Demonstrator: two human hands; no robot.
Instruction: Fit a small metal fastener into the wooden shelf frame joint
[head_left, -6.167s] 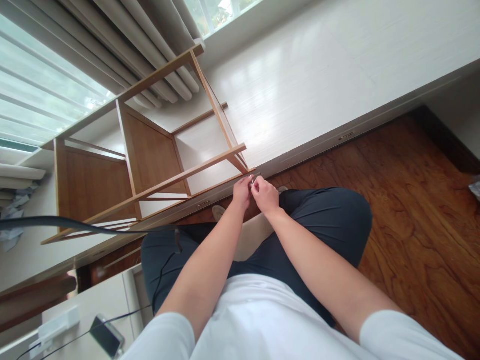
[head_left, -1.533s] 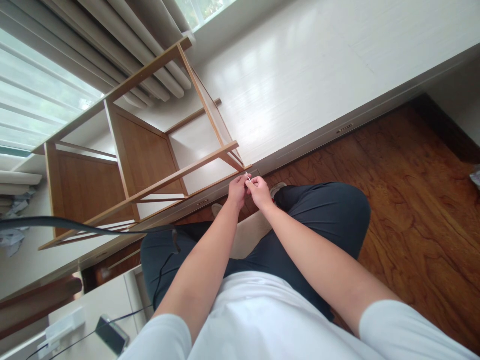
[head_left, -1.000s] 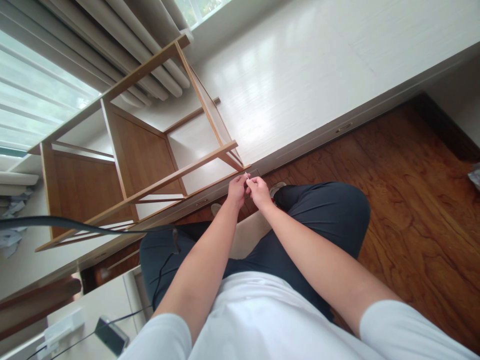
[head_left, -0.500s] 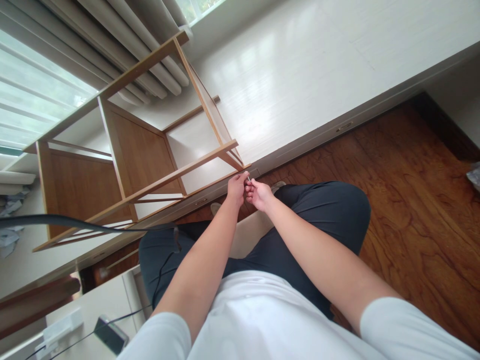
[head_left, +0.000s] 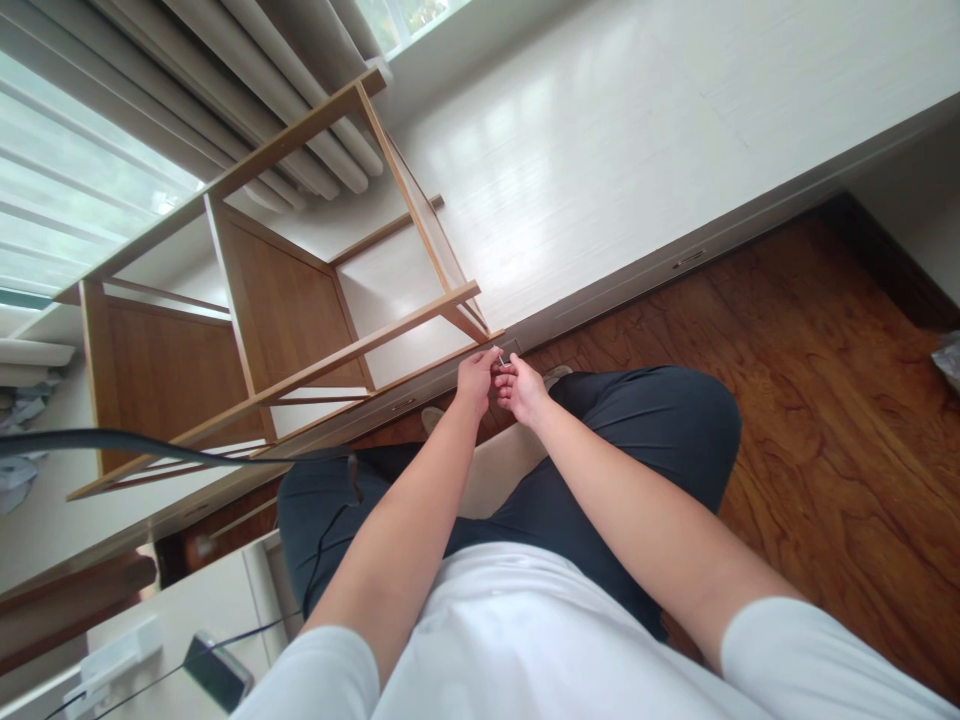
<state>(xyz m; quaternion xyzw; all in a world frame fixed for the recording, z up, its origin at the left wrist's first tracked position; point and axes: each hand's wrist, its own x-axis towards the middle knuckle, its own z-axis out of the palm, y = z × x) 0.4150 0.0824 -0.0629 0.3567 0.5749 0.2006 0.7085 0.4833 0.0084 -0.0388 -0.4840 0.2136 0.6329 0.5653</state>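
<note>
My left hand (head_left: 475, 378) and my right hand (head_left: 522, 391) are close together in front of my knees, both closed with the fingertips pinched. Between their fingertips shows a small thin metallic piece (head_left: 504, 361), too small to name for certain. Just beyond my hands is the lower corner of a wooden shelf frame (head_left: 367, 340), which lies on its side on a white ledge (head_left: 600, 160). Neither hand visibly touches the frame. Most of the metallic piece is hidden by my fingers.
Grey curtains (head_left: 247, 90) hang behind the frame at a window. A dark strap (head_left: 150, 440) crosses at left. A phone (head_left: 217, 672) and a white plastic item (head_left: 120, 650) lie on a light surface at lower left. Wooden floor (head_left: 840, 450) spreads to the right.
My hands have drawn very slightly apart at the fingertips, and a little more of the metallic piece shows between them. The whole view has shifted slightly.
</note>
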